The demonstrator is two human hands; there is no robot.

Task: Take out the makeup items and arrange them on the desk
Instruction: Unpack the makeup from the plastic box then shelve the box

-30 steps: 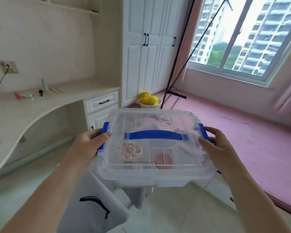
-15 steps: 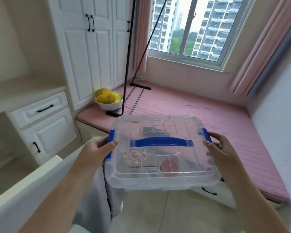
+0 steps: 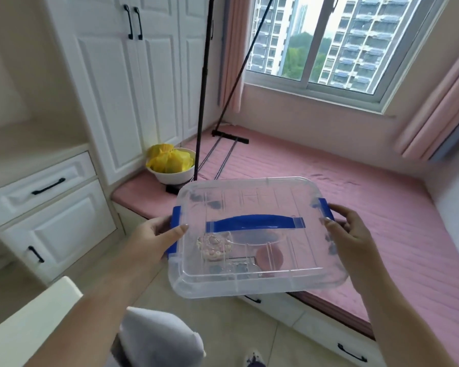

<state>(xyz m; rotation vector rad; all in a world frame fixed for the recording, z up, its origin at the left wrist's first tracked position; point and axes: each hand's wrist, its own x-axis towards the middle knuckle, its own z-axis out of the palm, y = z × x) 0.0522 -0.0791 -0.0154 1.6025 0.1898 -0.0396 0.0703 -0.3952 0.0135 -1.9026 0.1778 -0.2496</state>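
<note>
Clear plastic storage box [image 3: 252, 242] held level in mid-air, above the pale floor and just in front of the pink cushioned window seat [image 3: 355, 207]. Lid shut, blue carry handle [image 3: 255, 222] lying flat across the lid, blue clips [image 3: 176, 215] at both short ends. Gripped at its left end by the left hand [image 3: 157, 241], thumb on the lid beside the clip, fingers under the rim. Gripped at its right end by the right hand [image 3: 351, 238], fingers curled over the clip there. Seen through the lid: a round pearl-decorated compact [image 3: 214, 246] near the left hand, a round pinkish-red puff or case [image 3: 269, 259] to the right of it, and some darker small items at the box's near edge, too blurred to name. Beyond the box's far left corner, a white bowl of yellow bags [image 3: 170, 165] on the seat, with a black stand pole [image 3: 204, 88] rising beside it. Left of the box, white drawers [image 3: 43, 189] with black handles. Below the box's near edge, grey fabric [image 3: 159, 337]
</note>
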